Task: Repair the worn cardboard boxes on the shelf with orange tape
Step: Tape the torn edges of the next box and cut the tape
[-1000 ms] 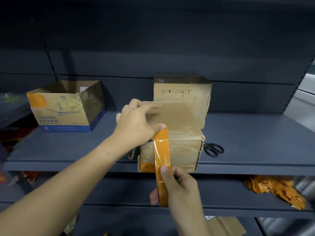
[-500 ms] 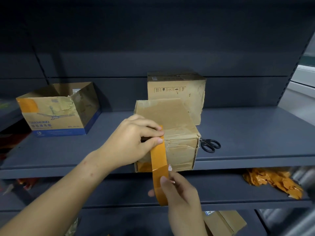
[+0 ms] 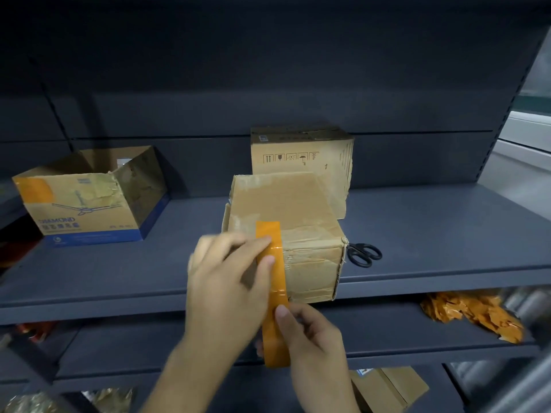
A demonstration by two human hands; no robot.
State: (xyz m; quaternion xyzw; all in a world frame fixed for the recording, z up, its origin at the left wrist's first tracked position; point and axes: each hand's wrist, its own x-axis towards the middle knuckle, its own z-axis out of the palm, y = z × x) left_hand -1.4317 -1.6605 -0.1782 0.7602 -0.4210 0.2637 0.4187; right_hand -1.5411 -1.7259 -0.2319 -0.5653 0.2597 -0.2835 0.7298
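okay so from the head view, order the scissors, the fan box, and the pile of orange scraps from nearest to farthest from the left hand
1. Scissors, to the right of the left hand, beside the taped box.
2. Fan box, far left on the same shelf.
3. Orange scraps, far right on the shelf below.

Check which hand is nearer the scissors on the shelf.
Right. The right hand holds the tape strip below the shelf edge, down-left of the scissors. The left hand presses the strip on the box front, farther left.
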